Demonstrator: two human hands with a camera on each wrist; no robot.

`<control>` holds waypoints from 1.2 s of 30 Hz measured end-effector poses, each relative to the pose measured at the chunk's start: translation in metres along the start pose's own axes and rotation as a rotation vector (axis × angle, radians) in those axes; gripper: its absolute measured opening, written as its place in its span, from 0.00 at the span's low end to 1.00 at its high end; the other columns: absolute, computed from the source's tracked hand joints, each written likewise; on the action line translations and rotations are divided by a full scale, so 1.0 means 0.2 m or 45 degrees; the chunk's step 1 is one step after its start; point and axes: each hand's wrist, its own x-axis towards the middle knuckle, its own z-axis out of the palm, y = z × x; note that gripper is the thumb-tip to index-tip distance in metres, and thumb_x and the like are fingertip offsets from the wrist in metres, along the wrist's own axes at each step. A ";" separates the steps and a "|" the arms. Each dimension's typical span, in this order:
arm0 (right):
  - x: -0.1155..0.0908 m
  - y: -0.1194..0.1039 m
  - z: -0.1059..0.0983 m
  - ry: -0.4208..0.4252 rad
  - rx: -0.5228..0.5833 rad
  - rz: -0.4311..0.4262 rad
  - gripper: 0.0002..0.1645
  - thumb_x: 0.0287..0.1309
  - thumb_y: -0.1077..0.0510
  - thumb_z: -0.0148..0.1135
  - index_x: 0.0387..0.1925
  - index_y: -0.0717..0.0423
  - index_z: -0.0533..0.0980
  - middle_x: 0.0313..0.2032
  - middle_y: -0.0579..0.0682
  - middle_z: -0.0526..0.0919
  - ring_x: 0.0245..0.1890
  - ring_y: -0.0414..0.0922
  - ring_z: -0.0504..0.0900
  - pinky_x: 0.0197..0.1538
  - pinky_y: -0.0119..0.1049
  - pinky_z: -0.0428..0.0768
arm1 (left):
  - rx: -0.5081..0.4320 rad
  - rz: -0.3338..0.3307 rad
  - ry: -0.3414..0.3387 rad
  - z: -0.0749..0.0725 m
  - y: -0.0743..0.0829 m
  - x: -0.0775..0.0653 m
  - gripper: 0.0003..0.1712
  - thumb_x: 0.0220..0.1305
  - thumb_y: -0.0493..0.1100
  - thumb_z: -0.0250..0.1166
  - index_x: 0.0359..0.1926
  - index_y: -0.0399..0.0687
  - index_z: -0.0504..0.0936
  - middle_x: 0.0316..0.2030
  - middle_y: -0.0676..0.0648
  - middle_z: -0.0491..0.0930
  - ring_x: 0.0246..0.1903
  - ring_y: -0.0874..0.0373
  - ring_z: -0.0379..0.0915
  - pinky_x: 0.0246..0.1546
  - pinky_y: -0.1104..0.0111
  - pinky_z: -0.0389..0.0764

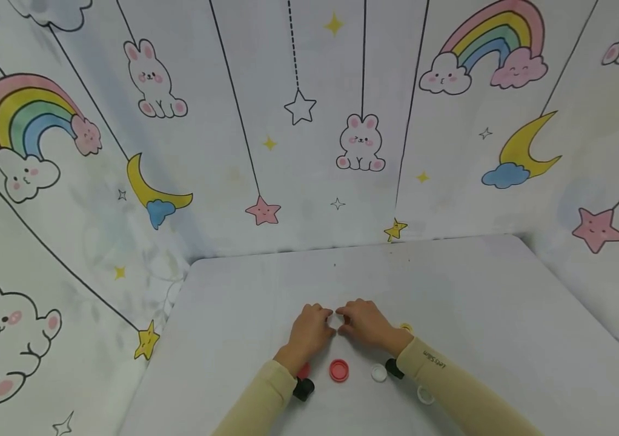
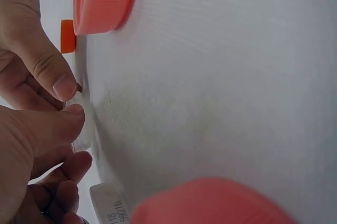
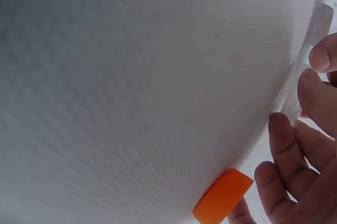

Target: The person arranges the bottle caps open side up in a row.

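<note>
Near the middle of the table, my left hand point(image 1: 311, 330) and right hand point(image 1: 366, 324) meet with fingertips almost touching. Between them they pinch a small clear plastic piece, apparently a bottle cap point(image 2: 83, 139), largely hidden by the fingers. In the right wrist view the clear cap point(image 3: 289, 100) shows at the tips of my thumb and fingers, low over the white surface. A red cap point(image 1: 339, 370) lies on the near side of the hands. Beside my right hand in its wrist view sits an orange cap point(image 3: 224, 197).
Under the left forearm are a black cap point(image 1: 304, 389) and another red cap point(image 1: 303, 370). Around the right forearm lie a white cap point(image 1: 379, 373), a black cap point(image 1: 394, 368), a white ring-shaped cap point(image 1: 426, 395) and a yellow cap point(image 1: 406, 327). Printed cloth walls point(image 1: 309, 181) surround the table.
</note>
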 end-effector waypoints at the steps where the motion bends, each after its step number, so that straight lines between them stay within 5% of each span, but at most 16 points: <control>1: 0.00 0.00 0.00 -0.004 -0.003 0.002 0.20 0.51 0.52 0.74 0.46 0.53 0.83 0.26 0.39 0.77 0.30 0.41 0.73 0.38 0.41 0.72 | 0.004 0.003 -0.002 0.00 0.00 0.00 0.22 0.52 0.47 0.75 0.48 0.44 0.85 0.37 0.49 0.80 0.37 0.55 0.72 0.34 0.67 0.76; 9: 0.00 -0.01 -0.01 -0.024 -0.011 0.007 0.21 0.50 0.52 0.74 0.47 0.55 0.83 0.29 0.44 0.78 0.30 0.43 0.72 0.35 0.42 0.72 | 0.029 0.008 0.013 0.03 0.00 0.00 0.21 0.52 0.46 0.75 0.48 0.45 0.85 0.38 0.49 0.81 0.37 0.55 0.72 0.35 0.66 0.76; 18: 0.03 -0.01 -0.05 -0.071 -0.034 0.042 0.23 0.48 0.50 0.75 0.46 0.55 0.83 0.32 0.44 0.81 0.32 0.44 0.76 0.38 0.44 0.76 | -0.031 -0.019 0.039 -0.03 -0.03 -0.04 0.25 0.53 0.45 0.74 0.53 0.46 0.82 0.40 0.49 0.80 0.39 0.55 0.72 0.37 0.66 0.77; 28: 0.06 -0.02 -0.11 -0.147 0.071 0.092 0.23 0.52 0.49 0.73 0.49 0.55 0.83 0.39 0.46 0.83 0.39 0.44 0.78 0.45 0.43 0.77 | -0.083 -0.112 0.097 -0.08 -0.14 -0.11 0.24 0.54 0.46 0.74 0.52 0.48 0.82 0.42 0.49 0.77 0.42 0.53 0.72 0.40 0.63 0.78; 36: 0.10 -0.10 -0.10 -0.191 0.098 -0.001 0.22 0.53 0.50 0.73 0.49 0.53 0.83 0.40 0.46 0.83 0.38 0.43 0.77 0.44 0.43 0.77 | -0.134 -0.162 0.054 -0.09 -0.23 -0.16 0.25 0.56 0.50 0.72 0.52 0.45 0.82 0.42 0.47 0.77 0.43 0.52 0.72 0.43 0.60 0.77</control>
